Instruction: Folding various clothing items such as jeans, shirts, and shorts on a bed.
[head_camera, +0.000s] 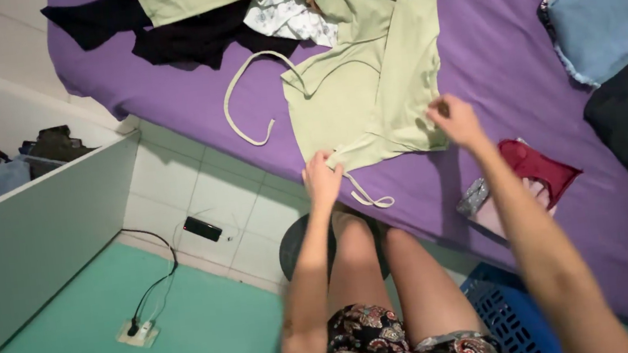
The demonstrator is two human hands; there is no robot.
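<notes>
- Nearest the camera: bare knees and patterned shorts point(396, 344), with a blue laundry basket point(507, 312) just beside the right leg.
- Left hand point(322, 179) pinches the lower hem of a pale green tie-string top point(367, 91); right hand point(456, 121) grips its right hem edge.
- Top lies spread on the purple bed point(493, 85), near the bed's edge.
- Risk: the loose tie string point(367, 194) hangs over the edge and may snag or pull the top off.
- Open room: bare purple sheet right of the top; folded clothes point(609, 1) lie well apart.

Blue basket point(512, 311) by bed — folded denim point(609, 1), black clothes point(155, 29).
</notes>
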